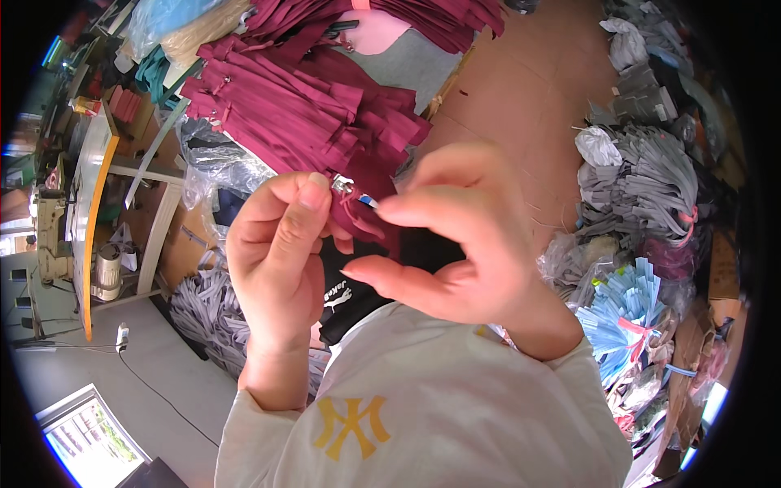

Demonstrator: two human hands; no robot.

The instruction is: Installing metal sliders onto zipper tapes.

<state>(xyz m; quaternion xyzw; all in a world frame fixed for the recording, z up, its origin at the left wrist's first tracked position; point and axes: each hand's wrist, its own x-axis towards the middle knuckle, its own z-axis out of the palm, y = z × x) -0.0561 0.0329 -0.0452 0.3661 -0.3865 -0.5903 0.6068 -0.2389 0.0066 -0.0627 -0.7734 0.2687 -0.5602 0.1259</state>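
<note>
My left hand (285,244) is closed on a maroon fabric strap (362,224), pinching it between thumb and fingers. A small shiny metal fitting (342,185) sits at the strap's upper end, beside my left thumb. Opposite it, my right hand (468,236) has its index finger and thumb spread apart, slightly blurred. Close to that index fingertip is a small blue and silver piece (368,200); whether they touch I cannot make out. Behind my hands, a large bundle of maroon straps (285,102) lies on a work surface.
More maroon straps (439,16) lie at the far end. Bundles of grey strips (643,183) and light blue strips (622,317) lie at the right among plastic bags. At the left stand an orange-edged table (96,211) and a sewing machine (53,232); grey strips (211,309) are heaped below.
</note>
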